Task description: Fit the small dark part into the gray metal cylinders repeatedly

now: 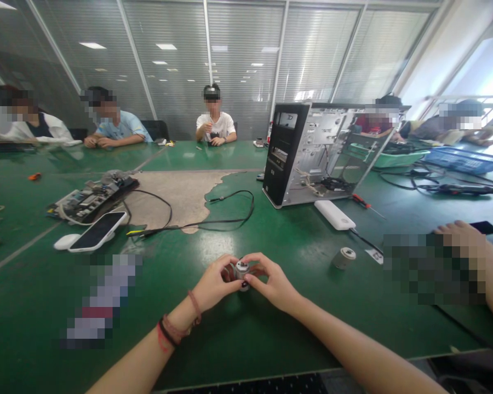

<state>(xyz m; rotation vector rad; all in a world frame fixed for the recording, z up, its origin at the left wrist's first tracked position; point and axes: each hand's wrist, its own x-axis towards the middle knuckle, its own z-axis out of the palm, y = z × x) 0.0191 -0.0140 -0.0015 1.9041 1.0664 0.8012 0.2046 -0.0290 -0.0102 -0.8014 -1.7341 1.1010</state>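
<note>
Between my two hands stands a small cylindrical motor [242, 267], silver-grey with a pale top that has dark details on it. The fingers and thumb of my left hand [217, 278] close round its left side. From the other side, my right hand [270, 278] pinches it with thumb and fingers. Its lower part is partly covered by my thumbs. A similar small motor [345, 258] stands apart on the green table [296, 328], to the right of my hands.
Ahead to the right stands an opened computer case [285, 158], with a white power bank [334, 215] and a screwdriver [367, 205] before it. A phone [98, 231], cables and a circuit assembly [94, 197] lie left. Another person's hand [468, 241] rests at right; several people sit beyond.
</note>
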